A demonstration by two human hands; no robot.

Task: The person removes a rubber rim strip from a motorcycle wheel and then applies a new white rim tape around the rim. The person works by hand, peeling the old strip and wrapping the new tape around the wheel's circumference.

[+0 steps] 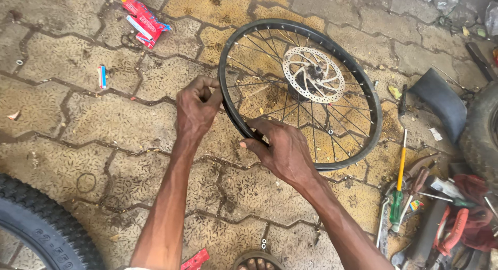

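A black spoked bicycle wheel rim (pixel 371 99) with a silver brake disc (pixel 313 74) at its hub lies tilted on the paving. My left hand (pixel 197 107) pinches the rim's near-left edge with thumb and fingers. My right hand (pixel 282 148) grips the near part of the rim, fingers curled over it. Both forearms reach in from the bottom of the view.
A knobby black tyre (pixel 36 223) lies at the bottom left. Tools, among them a yellow-and-green screwdriver (pixel 398 187), are piled at the right beside another tyre (pixel 482 130). A crumpled red packet (pixel 142 20) lies at the top left. My toes (pixel 255 262) show at the bottom.
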